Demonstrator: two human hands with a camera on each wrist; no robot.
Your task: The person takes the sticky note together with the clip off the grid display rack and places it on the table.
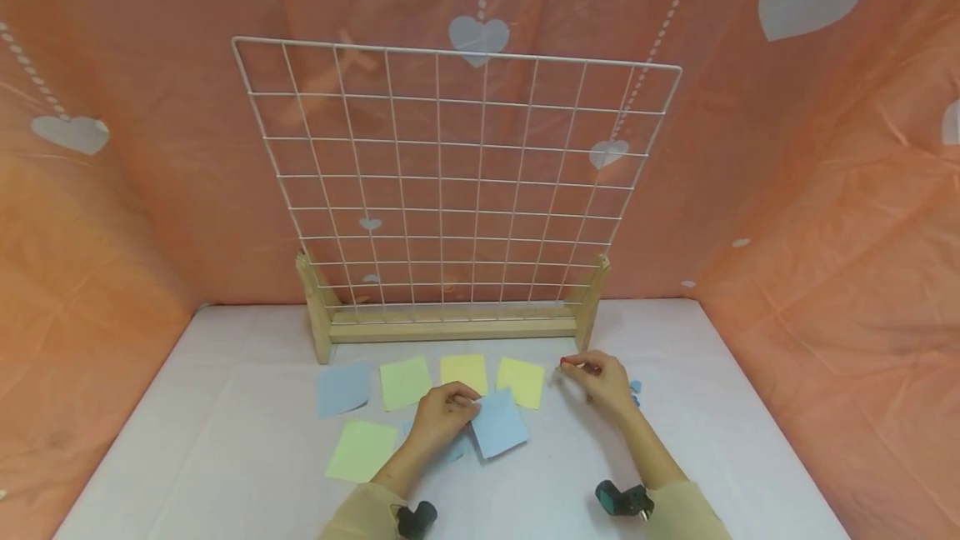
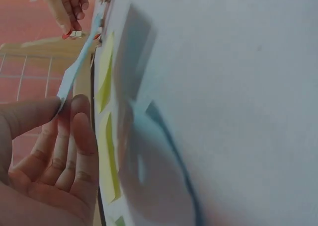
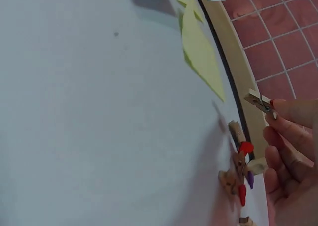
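My left hand [image 1: 442,419] pinches a light blue paper note [image 1: 500,425] by its left edge, thumb against fingers. In the left wrist view the note [image 2: 78,67] is seen nearly edge-on, raised over the white table. To its right, my right hand [image 1: 606,383] pinches a small wooden clothespin [image 3: 259,102] at one end, between thumb and index finger. A bit of red shows at the pinched end. Below that hand in the right wrist view lie several more clothespins [image 3: 239,161], some with red or purple decorations.
A white wire grid [image 1: 457,182] stands in a wooden base [image 1: 453,327] at the back. Before it lie yellow notes [image 1: 521,382], green notes [image 1: 363,450] and a blue note [image 1: 343,390]; another blue note [image 1: 454,450] is partly under my left arm. Small blue pieces [image 1: 636,390] sit beside my right wrist.
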